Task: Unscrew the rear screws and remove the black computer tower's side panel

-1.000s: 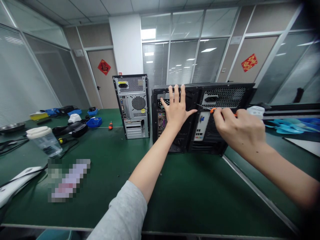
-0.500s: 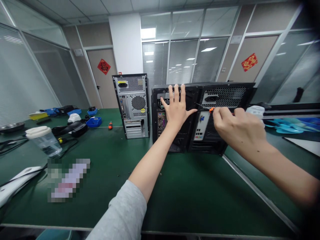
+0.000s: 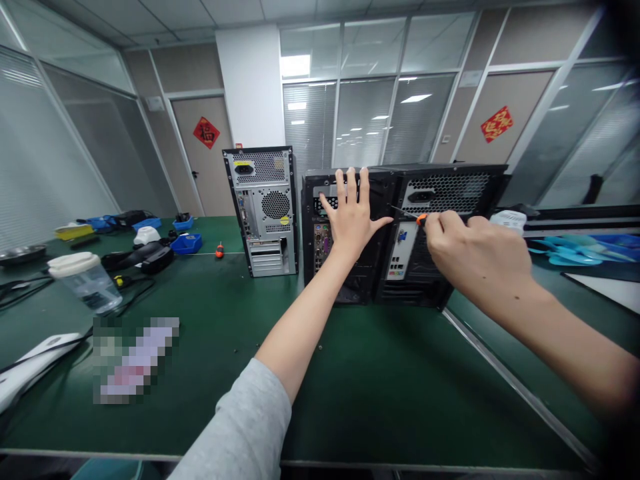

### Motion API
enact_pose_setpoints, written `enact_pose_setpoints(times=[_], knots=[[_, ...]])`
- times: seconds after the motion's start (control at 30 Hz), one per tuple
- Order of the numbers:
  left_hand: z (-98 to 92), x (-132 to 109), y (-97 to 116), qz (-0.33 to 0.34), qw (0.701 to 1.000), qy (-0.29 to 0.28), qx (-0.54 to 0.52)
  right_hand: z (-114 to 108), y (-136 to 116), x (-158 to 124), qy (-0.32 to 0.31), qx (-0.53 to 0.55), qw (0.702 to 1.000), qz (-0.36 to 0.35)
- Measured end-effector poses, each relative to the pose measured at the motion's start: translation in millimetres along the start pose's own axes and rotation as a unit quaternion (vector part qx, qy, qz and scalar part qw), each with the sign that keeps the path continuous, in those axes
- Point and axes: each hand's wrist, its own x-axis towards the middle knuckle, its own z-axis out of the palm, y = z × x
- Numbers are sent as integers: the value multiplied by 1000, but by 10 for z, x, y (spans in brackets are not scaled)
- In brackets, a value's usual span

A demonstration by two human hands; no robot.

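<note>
Two black computer cases stand side by side with their backs toward me. My left hand (image 3: 350, 220) lies with fingers spread against the back of the left black computer case (image 3: 360, 287). In my right hand (image 3: 475, 250) is a screwdriver (image 3: 421, 219) with an orange part on its handle, the fingers wrapped round it. Its thin shaft points left to the seam area between that case and the right black computer case (image 3: 415, 287). Whether the tip sits in a screw is too small to tell. My right hand hides part of the right case.
A silver-backed computer case (image 3: 270, 247) stands to the left. On the green table (image 3: 200, 387) are an orange screwdriver (image 3: 219, 251), a blue tray (image 3: 186, 244), a lidded cup (image 3: 87, 283), cables, and tiny screw-like bits. Light-blue items (image 3: 565, 252) lie at the right.
Both hands keep their place on the cases and the screwdriver. The whole view has shifted very slightly; nothing else has visibly moved.
</note>
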Motion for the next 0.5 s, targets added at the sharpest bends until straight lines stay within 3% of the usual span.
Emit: enact_pose_setpoints(times=[0.5], knots=[[-17, -4, 8, -3, 1000, -3, -6, -33, -12, 23, -95, 53, 993, 48]])
